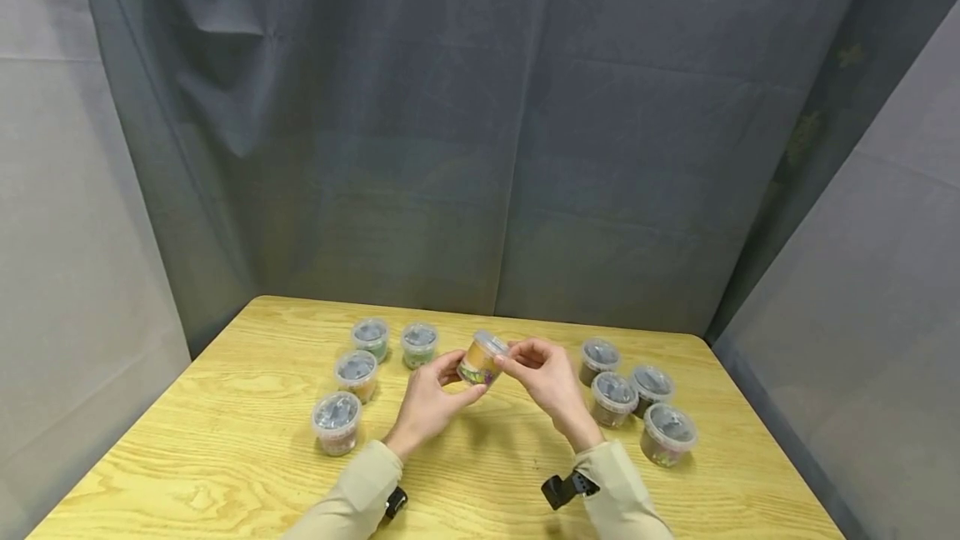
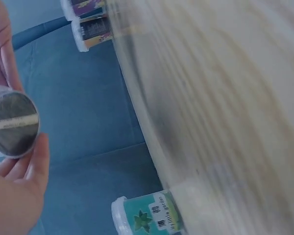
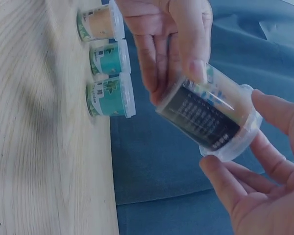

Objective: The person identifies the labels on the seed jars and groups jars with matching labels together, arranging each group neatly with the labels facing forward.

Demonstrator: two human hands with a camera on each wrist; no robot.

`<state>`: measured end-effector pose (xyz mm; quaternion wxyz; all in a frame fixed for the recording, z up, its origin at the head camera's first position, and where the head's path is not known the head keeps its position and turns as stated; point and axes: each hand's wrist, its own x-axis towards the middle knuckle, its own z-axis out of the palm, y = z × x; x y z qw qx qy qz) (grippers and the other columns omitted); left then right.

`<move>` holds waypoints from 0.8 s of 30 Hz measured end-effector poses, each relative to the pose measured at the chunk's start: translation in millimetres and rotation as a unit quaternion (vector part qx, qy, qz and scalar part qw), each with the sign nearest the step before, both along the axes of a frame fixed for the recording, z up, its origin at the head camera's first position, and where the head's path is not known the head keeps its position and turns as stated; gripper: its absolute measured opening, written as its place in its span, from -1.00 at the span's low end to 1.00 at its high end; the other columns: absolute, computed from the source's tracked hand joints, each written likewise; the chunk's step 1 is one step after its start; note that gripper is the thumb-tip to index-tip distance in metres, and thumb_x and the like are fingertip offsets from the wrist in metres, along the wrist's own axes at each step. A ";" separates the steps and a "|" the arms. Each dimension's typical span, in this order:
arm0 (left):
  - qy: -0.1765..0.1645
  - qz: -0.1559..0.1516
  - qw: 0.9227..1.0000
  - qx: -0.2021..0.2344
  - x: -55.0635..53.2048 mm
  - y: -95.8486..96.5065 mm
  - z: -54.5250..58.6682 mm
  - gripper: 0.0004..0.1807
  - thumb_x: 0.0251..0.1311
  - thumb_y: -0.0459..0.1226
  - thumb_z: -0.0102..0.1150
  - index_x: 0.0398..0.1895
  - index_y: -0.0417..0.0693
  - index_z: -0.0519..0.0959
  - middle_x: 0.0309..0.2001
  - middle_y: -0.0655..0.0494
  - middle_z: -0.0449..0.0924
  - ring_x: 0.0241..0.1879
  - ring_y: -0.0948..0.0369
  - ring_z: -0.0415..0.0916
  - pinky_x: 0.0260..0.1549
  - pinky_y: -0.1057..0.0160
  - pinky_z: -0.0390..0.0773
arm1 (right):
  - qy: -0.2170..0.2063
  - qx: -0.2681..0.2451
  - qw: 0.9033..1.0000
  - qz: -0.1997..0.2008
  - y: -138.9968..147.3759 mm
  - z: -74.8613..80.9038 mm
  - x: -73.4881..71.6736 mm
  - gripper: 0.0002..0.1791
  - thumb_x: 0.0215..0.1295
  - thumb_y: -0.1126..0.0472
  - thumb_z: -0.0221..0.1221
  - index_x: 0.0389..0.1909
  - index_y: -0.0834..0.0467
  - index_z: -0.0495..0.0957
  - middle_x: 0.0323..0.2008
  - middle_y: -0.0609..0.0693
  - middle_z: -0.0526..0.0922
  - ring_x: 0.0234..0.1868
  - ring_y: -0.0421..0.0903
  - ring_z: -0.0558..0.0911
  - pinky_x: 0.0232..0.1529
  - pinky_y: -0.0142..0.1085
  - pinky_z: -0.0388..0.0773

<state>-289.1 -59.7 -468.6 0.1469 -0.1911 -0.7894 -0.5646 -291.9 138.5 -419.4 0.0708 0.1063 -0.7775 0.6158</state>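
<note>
Above the middle of the table, a small lidded plastic tub (image 1: 480,361) with an orange and patterned label is held tilted. My left hand (image 1: 431,400) grips it round the lower part, thumb on the near side. Fingers and thumb of my right hand (image 1: 551,383) pinch the rim of its clear lid. In the right wrist view the tub (image 3: 206,115) shows a black text panel, and the lid (image 3: 235,147) looks seated on it. The left wrist view shows the tub's dark base (image 2: 14,125) with a pale strip across it.
Several similar lidded tubs stand on the wooden table (image 1: 225,440). At left are two green ones (image 1: 418,345), an orange one (image 1: 356,376) and a pinkish one (image 1: 336,423). A cluster of dark tubs (image 1: 615,398) stands at right. A grey curtain (image 1: 450,148) hangs behind.
</note>
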 end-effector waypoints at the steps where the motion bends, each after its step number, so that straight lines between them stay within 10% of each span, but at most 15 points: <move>1: 0.006 0.009 1.000 -0.008 0.4 0.9 0.3 -0.39 0.06 -0.15 0.47 0.18 -0.15 0.53 0.01 -0.05 0.68 -0.02 0.09 0.66 0.02 0.09 0.64 | -0.002 -0.001 1.000 -0.005 -0.9 0.3 0.1 -0.70 0.12 0.09 0.42 -0.31 0.22 0.63 0.05 0.17 0.66 0.10 0.08 0.65 0.13 -0.09 0.60; 6: 0.021 0.012 0.999 -0.024 0.3 0.0 3.4 -0.37 0.09 -0.09 0.44 0.22 -0.12 0.50 0.05 -0.05 0.66 0.01 0.08 0.65 0.03 0.06 0.64 | -0.001 -0.005 1.000 -0.016 -3.2 3.3 -2.2 -0.68 0.09 0.06 0.44 -0.34 0.20 0.60 0.04 0.16 0.67 0.10 0.04 0.65 0.14 -0.10 0.60; 15: -0.056 -0.061 0.996 0.019 0.2 -9.4 5.3 -0.28 0.14 -0.08 0.40 0.32 -0.19 0.41 0.13 -0.11 0.59 0.06 0.02 0.61 0.13 0.00 0.57 | -0.002 -0.012 1.000 0.010 -2.5 2.5 -1.1 -0.72 0.13 0.12 0.42 -0.33 0.21 0.58 0.08 0.14 0.66 0.09 0.05 0.65 0.11 -0.12 0.62; 24: 0.019 0.025 0.999 -0.006 0.6 -0.9 3.1 -0.37 0.02 -0.19 0.48 0.19 -0.17 0.53 0.00 -0.10 0.68 -0.05 0.08 0.68 0.01 -0.02 0.63 | -0.010 0.005 0.999 -0.042 -14.5 7.8 4.7 -0.73 0.15 0.10 0.40 -0.25 0.17 0.63 -0.15 0.07 0.72 0.00 -0.01 0.68 0.03 -0.12 0.63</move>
